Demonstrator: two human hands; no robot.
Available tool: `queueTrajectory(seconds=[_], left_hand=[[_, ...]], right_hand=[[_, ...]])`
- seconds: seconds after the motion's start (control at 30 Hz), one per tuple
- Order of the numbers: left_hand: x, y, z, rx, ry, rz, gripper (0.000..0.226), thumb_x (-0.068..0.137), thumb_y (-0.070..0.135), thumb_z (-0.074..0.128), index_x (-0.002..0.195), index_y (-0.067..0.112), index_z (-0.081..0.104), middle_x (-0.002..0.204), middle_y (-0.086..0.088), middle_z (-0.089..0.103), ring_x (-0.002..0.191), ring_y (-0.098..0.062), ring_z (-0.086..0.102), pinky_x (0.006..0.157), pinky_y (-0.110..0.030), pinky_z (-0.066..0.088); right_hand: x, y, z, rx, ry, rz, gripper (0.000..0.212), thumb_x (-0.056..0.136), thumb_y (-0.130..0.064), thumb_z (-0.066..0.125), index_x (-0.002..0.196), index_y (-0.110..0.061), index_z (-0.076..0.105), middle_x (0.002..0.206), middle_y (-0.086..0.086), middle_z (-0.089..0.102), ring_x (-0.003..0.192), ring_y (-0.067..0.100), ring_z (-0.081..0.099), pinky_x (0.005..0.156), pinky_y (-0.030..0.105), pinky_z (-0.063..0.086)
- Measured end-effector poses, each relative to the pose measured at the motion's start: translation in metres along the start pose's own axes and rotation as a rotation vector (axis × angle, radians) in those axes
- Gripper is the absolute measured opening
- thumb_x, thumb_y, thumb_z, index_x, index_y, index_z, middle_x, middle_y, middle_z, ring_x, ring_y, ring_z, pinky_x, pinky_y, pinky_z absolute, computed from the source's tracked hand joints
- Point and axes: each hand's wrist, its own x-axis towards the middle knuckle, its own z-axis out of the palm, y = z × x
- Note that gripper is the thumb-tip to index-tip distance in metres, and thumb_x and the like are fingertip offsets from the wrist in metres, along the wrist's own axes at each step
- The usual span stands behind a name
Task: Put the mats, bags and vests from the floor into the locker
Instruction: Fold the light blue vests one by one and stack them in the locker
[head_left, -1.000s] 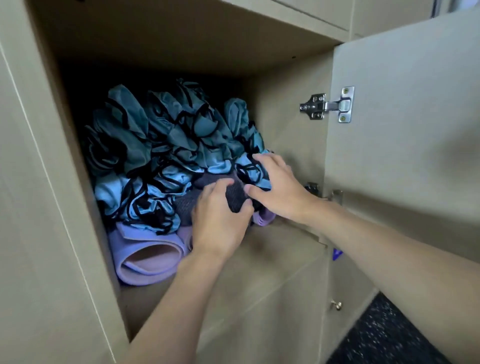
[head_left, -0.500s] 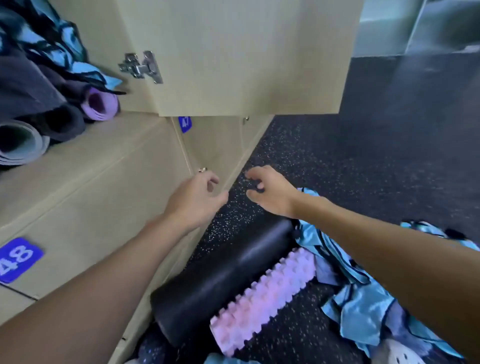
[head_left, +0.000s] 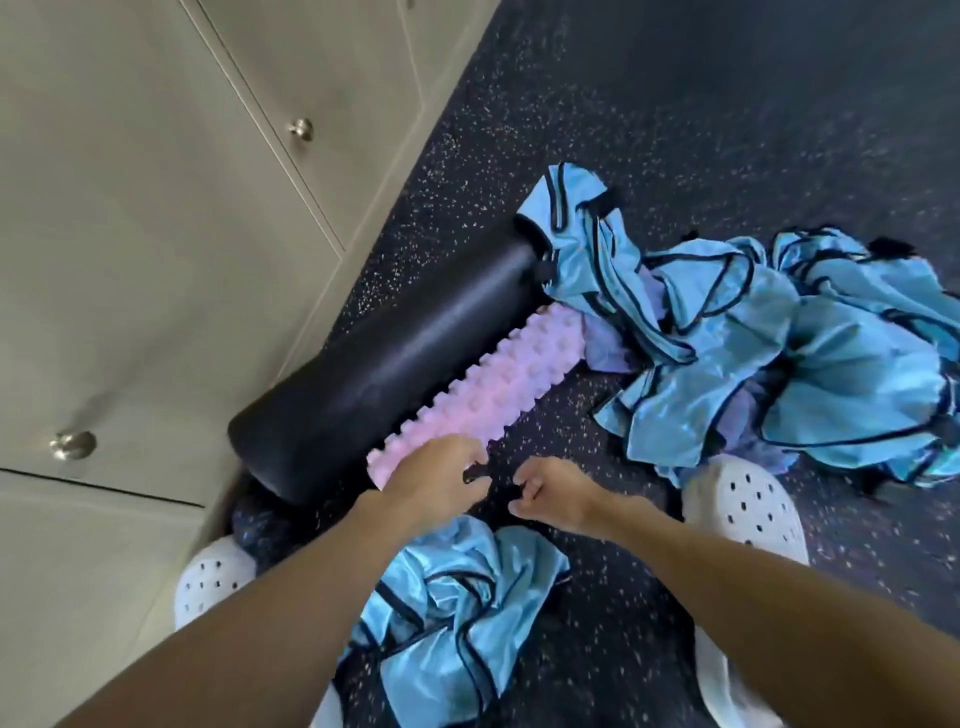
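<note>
Right edge slices off the vest pile (head_left: 810, 332), which drapes over the far ends of the black roller (head_left: 395, 358) and pink roller (head_left: 488, 389); purple thing (head_left: 608, 353) beneath, can't make it out. Blur on the left hand (head_left: 431, 478) and right hand (head_left: 558, 493) fingertips, grip unclear

Lockers (head_left: 156, 260) left. Smooth roller (head_left: 384, 364) on floor (head_left: 675, 104) along locker base; knobbed roller (head_left: 483, 384) touching its right side. Vest pile (head_left: 779, 343) right, over rollers' far ends. One vest (head_left: 452, 613) near, btwn shoes (head_left: 748, 509).
</note>
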Motion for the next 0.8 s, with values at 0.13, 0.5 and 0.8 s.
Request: queueTrajectory(seconds=[0.13,0.5,0.8], left_hand=[[-0.012,-0.016,0.046,-0.013,-0.087,0.004,0.034,0.091,0.033,0.064,0.123,0.023,0.061,0.121,0.002,0.061,0.112,-0.020,0.057,0.095,-0.034,0.046],[-0.030,-0.021,0.050,-0.148,0.064,0.005,0.021,0.091,0.010,0.064,0.108,0.019,0.071,0.098,-0.004,0.070,0.090,-0.023,0.065,0.083,-0.039,0.054],[-0.065,0.008,-0.100,-0.403,0.467,0.180,0.023,0.085,0.006,0.074,0.077,0.026,0.066,0.073,0.006,0.069,0.060,0.005,0.059,0.061,-0.017,0.045]], right_hand=[[0.000,0.013,0.040,-0.013,-0.001,-0.015,0.035,0.077,-0.034,0.071,0.108,-0.020,0.061,0.099,0.001,0.063,0.092,0.018,0.059,0.073,0.028,0.044],[-0.020,-0.007,0.023,-0.056,0.101,-0.046,0.017,0.087,-0.005,0.059,0.072,-0.013,0.063,0.071,0.001,0.061,0.065,0.014,0.052,0.051,0.021,0.036],[-0.076,-0.099,-0.114,-0.037,0.402,-0.264,0.023,0.089,-0.011,0.058,0.077,0.008,0.058,0.072,0.020,0.055,0.067,0.019,0.043,0.058,0.033,0.029]])
